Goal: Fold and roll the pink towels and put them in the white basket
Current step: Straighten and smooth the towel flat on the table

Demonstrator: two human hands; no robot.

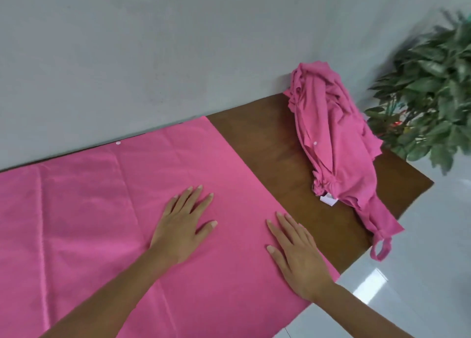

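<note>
Outstretched fingers [194, 197] flat atop pink towel [89, 210]

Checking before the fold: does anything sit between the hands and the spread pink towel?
Nothing visible does. The left hand and right hand lie flat on the spread towel; the crumpled pile lies apart, to its right.

Brown wooden table [267, 144] backed against grey wall [153, 44], leafy green plant [433, 82] just off table's far right corner, glossy white floor [420, 261] beside table's right edge.
</note>
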